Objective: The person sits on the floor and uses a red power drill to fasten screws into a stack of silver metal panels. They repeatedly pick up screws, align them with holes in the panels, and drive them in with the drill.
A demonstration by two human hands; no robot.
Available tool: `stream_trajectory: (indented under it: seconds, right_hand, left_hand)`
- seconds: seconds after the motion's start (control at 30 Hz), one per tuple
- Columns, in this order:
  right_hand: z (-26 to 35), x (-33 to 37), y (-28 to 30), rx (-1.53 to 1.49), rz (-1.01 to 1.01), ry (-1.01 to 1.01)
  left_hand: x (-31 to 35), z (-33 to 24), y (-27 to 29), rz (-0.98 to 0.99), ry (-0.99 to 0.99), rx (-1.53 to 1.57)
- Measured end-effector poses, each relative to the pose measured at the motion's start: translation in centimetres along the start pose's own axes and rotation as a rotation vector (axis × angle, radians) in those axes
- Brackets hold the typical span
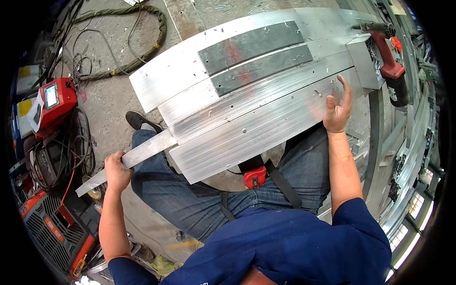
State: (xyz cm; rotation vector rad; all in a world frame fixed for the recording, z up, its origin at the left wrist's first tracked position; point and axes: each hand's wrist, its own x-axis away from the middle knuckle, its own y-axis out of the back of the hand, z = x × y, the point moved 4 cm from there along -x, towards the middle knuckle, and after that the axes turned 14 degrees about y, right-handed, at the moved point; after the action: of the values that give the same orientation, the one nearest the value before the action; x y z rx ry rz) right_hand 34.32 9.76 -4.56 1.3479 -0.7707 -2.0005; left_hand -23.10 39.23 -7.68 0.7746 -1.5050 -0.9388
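The left hand (pixel 118 172) is clamping its fingers around a long, narrow, flat silver metal bar (pixel 151 148), whose surface is looking dull and lightly scuffed. The bar is slanting up over the left leg, its far end meeting the left ends of several wide, brushed, silver metal planks (pixel 256 129); whether it is running under them, I cannot tell. The right hand (pixel 337 116) is holding nothing, its thumb and fingers standing apart near the right end of the closest plank; contact is not showing clearly. The planks are lying side by side across the front of the lap, shining with lengthwise streaks, small specks and faint reddish smears. Two dark grey rectangular plates (pixel 251 46) are resting on them. Farther right, a red-and-black power tool (pixel 390 69) is lying beside the planks
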Motion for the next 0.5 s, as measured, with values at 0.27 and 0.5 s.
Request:
stream_trajectory:
  seconds: [0.27, 0.5]
  right_hand:
    - [-0.1, 0.0, 0.0, -0.004, -0.009, 0.008]
    - [-0.1, 0.1, 0.0, -0.007, -0.009, 0.013]
  left_hand:
    - [-0.1, -0.7, 0.2, 0.028, 0.017, 0.005]
    - [0.4, -1.4, 0.7, -0.04, -0.013, -0.014]
